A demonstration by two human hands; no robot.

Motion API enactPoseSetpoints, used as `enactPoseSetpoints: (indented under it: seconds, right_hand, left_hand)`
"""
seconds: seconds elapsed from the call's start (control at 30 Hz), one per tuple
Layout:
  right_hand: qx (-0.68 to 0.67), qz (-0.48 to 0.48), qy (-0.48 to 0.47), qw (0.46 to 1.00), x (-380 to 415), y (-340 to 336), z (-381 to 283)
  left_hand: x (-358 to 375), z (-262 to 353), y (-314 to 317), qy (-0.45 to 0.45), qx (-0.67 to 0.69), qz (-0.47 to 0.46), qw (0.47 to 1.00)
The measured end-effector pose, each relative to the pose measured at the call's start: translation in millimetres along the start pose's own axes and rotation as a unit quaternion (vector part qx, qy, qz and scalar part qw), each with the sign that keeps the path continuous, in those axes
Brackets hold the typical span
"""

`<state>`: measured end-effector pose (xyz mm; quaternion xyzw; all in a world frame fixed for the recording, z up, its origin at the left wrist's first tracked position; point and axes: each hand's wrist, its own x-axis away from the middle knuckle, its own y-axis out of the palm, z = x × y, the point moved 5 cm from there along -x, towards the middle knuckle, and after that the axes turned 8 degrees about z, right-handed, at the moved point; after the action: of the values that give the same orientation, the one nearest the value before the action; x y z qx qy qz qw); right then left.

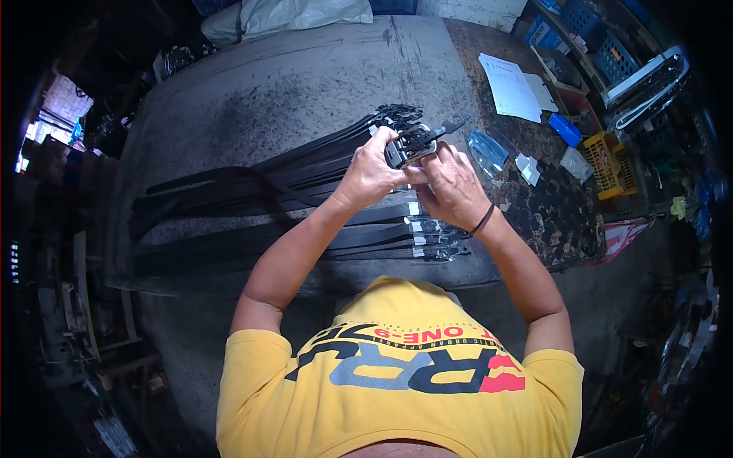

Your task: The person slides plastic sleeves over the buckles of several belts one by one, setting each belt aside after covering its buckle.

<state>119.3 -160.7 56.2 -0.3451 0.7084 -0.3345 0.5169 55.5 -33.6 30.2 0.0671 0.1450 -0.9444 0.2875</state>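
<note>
buckle in both hands, inside table edge

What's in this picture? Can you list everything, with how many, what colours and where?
Buckle: one, black and silvery, in both hands
Straps: many, black, across the table
Table: one, grey, darkly stained, under the straps
Papers: at least two, white, far right of table
Blue packet: one, near papers
Basket: one, yellow, right edge
Sacks: white, far edge, count unclear
Dark surroundings: too cluttered to count
Shirt: one, yellow, on the person
Wristband: one, dark, right wrist
Left hand: one, on buckle
Right hand: one, on buckle
</note>
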Motion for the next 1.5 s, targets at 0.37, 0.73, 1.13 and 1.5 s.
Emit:
enactPoseSetpoints:
  seconds: [0.37, 0.73, 1.13, 1.5]
  right_hand:
    - [-0.134, -0.016, 0.042, 0.990, 7, -6, 14]
    - [-0.154, -0.026, 0.055, 0.986, 25, -30, 32]
    - [-0.091, -0.073, 0.063, 0.991, 33, -39, 39]
    - [0.025, -0.124, 0.040, 0.991, 22, -41, 25]
  left_hand:
    - [-7, 18, -12, 0.013, -0.120, -0.014, 0.993]
    - [7, 39, -50, 0.196, -0.279, -0.047, 0.939]
    - [19, 52, -41, 0.286, -0.334, -0.079, 0.895]
    - [18, 48, -21, 0.292, -0.355, -0.116, 0.881]
